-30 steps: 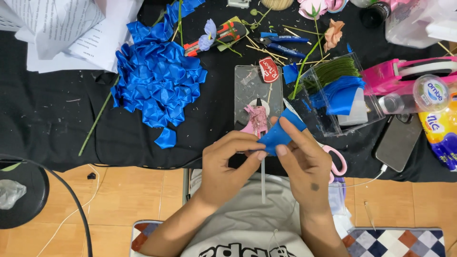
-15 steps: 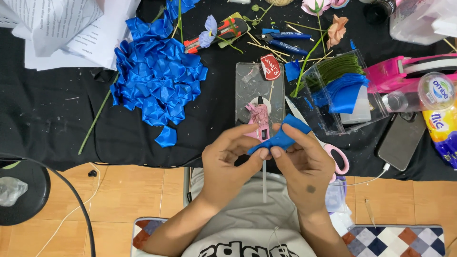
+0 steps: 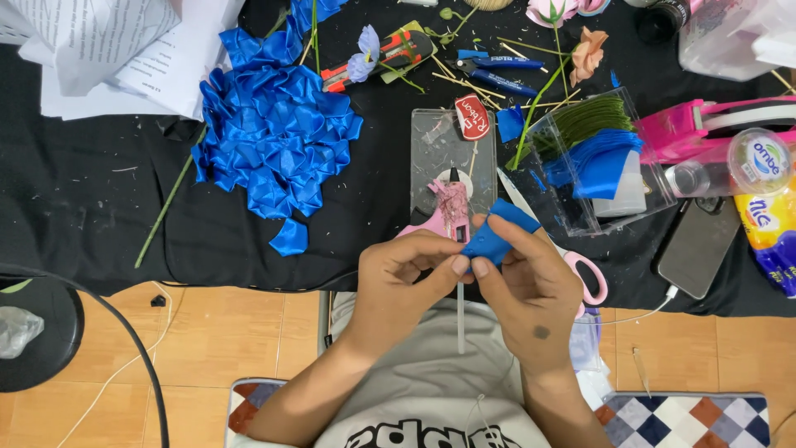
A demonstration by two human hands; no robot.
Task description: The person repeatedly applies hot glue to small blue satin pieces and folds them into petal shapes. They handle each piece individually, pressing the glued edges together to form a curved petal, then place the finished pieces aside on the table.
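both hands meet just past the near edge of the tabletop, over the person's lap. the left hand pinches the top of a thin white stick with thumb and fingers pressed together. the right hand pinches a small blue ribbon piece and folds it around the top of that stick. the stick hangs straight down between the two wrists.

it looks like only this one blue piece is on the stick so far, so the flower is just at its start. i can't tell for sure, since the fingers hide the tip.

a lot is ready and waiting. a big pile of folded blue petals lies toward the far left part of the tabletop, and one loose petal lies closer to the near edge. a clear box toward the right holds more blue pieces and green ones. a pink glue gun rests on a clear plate in the middle, just past the hands. pink scissors lie right beside the right hand.

a few done flowers lie by the far edge. a green stem lies on the left side, not used yet. so most of the petals seem still left to go on.
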